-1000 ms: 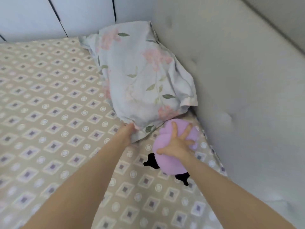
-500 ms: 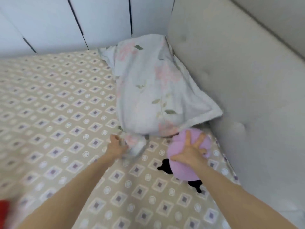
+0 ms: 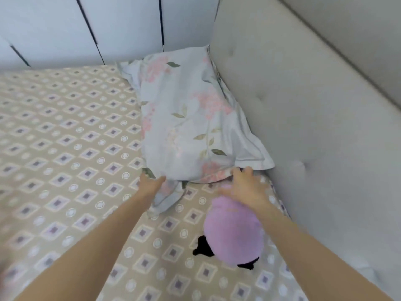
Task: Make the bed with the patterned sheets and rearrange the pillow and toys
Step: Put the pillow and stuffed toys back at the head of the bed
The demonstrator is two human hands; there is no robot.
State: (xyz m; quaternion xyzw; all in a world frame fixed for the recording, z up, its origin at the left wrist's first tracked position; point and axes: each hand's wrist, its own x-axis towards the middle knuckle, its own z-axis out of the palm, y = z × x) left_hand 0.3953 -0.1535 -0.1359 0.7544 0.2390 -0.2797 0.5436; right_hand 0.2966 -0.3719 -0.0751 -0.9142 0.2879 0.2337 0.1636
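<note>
A pale blue floral pillow (image 3: pixel 184 118) lies in the bed's far corner against the headboard. My left hand (image 3: pixel 152 185) grips the pillowcase's loose near corner, its fingertips hidden in the fabric. My right hand (image 3: pixel 245 187) reaches flat, fingers spread, and touches the pillow's near edge. A purple plush toy (image 3: pixel 234 235) with black parts lies on the beige patterned sheet (image 3: pixel 65 148), just under my right wrist and free of the hand.
A padded grey headboard (image 3: pixel 314 127) runs along the right side. White wardrobe doors (image 3: pixel 108 25) close off the far side of the bed. The patterned sheet stretches flat to the left.
My right hand has let go of the purple toy and moved forward to the pillow's edge. The toy now lies nearer to me. My left hand still holds the pillowcase corner.
</note>
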